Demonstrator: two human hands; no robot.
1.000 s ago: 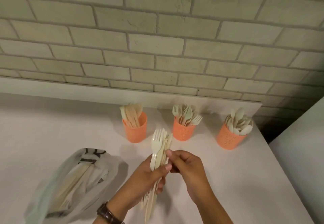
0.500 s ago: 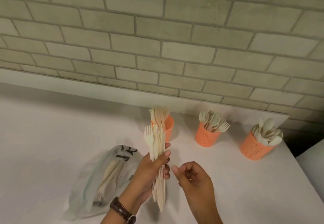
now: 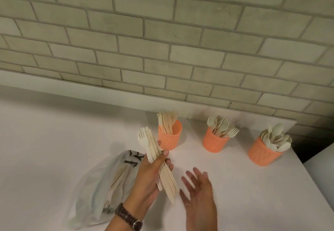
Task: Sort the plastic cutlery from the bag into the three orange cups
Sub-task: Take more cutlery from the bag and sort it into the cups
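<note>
My left hand [image 3: 147, 179] grips a bundle of cream plastic cutlery [image 3: 157, 158], a fork head at its top, tilted up to the left. My right hand [image 3: 197, 192] hovers just right of the bundle with fingers spread and nothing in it. Three orange mesh cups stand in a row near the wall: the left cup [image 3: 169, 136] holds knives, the middle cup [image 3: 214, 141] holds forks, the right cup [image 3: 263, 153] holds spoons. A translucent plastic bag [image 3: 106, 185] with more cutlery inside lies under and left of my left wrist.
The white table [image 3: 54, 149] ends at a right edge close beside the spoon cup. A grey brick wall [image 3: 162, 41] rises behind the cups. A brown-strapped watch [image 3: 129, 219] sits on my left wrist.
My right hand let go of the bundle and drew away to the right, opening its fingers. The bundle tipped leftward in my left hand. The camera view shifted left.
</note>
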